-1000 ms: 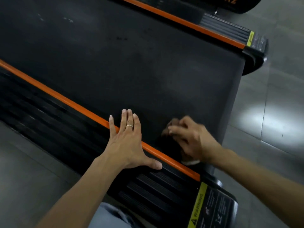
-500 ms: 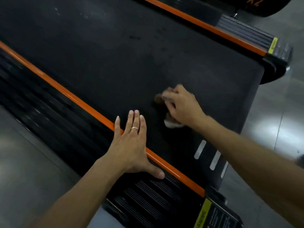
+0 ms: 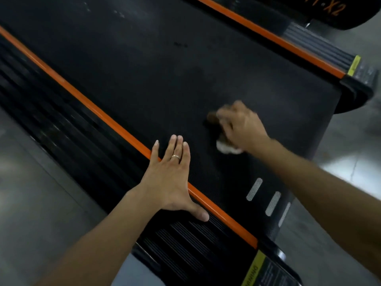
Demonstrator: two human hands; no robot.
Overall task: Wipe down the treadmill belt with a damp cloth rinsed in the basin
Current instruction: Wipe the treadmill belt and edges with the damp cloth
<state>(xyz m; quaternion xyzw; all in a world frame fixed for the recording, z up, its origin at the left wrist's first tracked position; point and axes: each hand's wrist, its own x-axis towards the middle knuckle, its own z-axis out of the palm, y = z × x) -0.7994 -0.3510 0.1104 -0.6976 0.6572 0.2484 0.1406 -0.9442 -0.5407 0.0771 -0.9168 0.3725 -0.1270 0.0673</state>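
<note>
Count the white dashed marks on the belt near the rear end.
3. One nearest the left hand, one beside it, and a third at the belt edge, partly curling out of sight. More may be hidden.

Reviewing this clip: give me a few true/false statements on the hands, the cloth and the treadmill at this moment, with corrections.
1. The right hand holds a cloth against the belt. True.
2. The left hand grips a second cloth. False: it lies flat, fingers straight, across the orange strip, holding nothing.
3. A ring is on the left hand. True.
4. The cloth lies on the ribbed side rail. False: it is on the belt.
</note>
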